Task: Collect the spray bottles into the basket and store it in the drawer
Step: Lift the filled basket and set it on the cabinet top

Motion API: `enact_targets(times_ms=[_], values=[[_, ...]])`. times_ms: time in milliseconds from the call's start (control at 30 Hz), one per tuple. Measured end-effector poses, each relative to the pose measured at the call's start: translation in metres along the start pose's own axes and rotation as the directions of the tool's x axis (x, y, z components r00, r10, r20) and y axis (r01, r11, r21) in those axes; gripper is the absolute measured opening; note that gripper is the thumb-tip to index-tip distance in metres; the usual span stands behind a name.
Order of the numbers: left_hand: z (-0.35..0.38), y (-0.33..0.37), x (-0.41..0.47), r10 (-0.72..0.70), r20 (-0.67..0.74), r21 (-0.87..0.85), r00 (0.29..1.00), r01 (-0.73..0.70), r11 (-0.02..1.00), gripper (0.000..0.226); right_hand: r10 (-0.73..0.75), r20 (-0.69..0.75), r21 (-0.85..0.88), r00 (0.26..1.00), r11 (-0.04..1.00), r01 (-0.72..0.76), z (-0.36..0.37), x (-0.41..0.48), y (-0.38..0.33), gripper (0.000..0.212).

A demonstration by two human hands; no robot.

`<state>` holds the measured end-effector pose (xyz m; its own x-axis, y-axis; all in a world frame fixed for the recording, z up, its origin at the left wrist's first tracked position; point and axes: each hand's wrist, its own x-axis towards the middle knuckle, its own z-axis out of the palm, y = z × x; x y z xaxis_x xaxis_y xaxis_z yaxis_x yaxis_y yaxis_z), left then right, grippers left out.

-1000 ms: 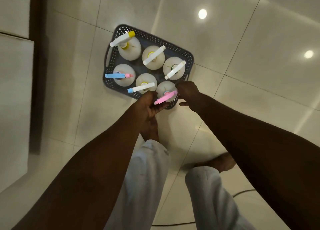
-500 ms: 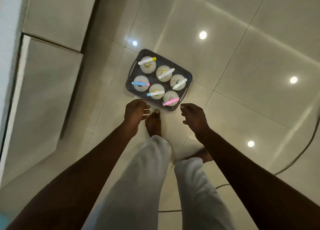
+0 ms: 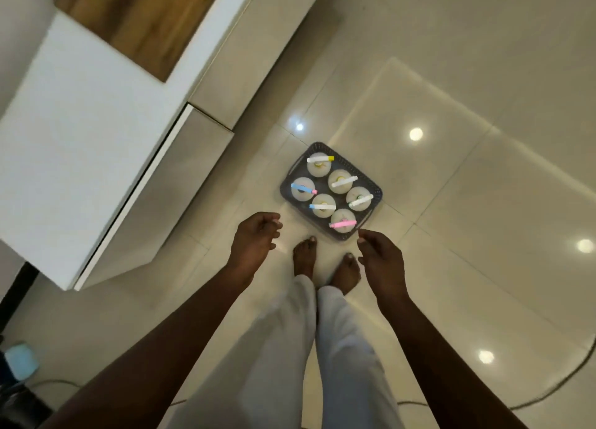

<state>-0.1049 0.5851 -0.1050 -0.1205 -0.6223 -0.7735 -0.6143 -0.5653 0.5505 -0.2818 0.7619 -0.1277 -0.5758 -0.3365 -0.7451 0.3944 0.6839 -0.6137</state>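
A dark grey perforated basket (image 3: 288, 183) stands on the glossy tiled floor just ahead of my bare feet. Several white spray bottles stand upright in it, with yellow, white, blue and pink heads; the pink-headed bottle (image 3: 342, 224) is nearest me. My left hand (image 3: 255, 238) hangs to the left of the basket, fingers loosely curled, holding nothing. My right hand (image 3: 381, 255) hovers just below the basket's near right corner, fingers apart, empty. Neither hand touches the basket.
A white low cabinet (image 3: 80, 144) with flat drawer fronts (image 3: 154, 215) runs along the left, with a wooden panel (image 3: 142, 15) on top. A dark cable (image 3: 548, 393) curves over the floor at the lower right. A light blue object (image 3: 19, 361) sits at the far left.
Both hands let go of the basket and rose away from it. The view pulled back and up as I straightened, bringing the white cabinet into sight. The basket stayed on the floor.
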Motion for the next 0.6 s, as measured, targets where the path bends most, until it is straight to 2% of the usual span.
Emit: enact_targets(times_ms=[133, 333, 433, 600], values=[[0.002, -0.022, 0.026, 0.053, -0.063, 0.088, 0.997, -0.047, 0.995, 0.022, 0.023, -0.030, -0.001, 0.999, 1.000, -0.023, -0.006, 0.026, 0.030, 0.024], [0.016, -0.057, 0.129, 0.122, -0.130, 0.236, 0.984, -0.089, 0.968, 0.024, 0.112, -0.084, -0.008, 0.990, 0.994, -0.113, -0.003, 0.104, 0.088, 0.035], [0.032, -0.072, 0.192, 0.151, -0.084, 0.309, 0.985, -0.118, 0.944, 0.028, 0.146, -0.094, 0.021, 0.985, 0.989, -0.145, 0.003, 0.148, 0.121, 0.038], [0.063, -0.088, 0.284, 0.092, 0.059, 0.357, 0.994, -0.107, 0.928, 0.044, 0.245, -0.098, 0.095, 0.965, 0.967, -0.236, 0.029, 0.217, 0.163, 0.050]])
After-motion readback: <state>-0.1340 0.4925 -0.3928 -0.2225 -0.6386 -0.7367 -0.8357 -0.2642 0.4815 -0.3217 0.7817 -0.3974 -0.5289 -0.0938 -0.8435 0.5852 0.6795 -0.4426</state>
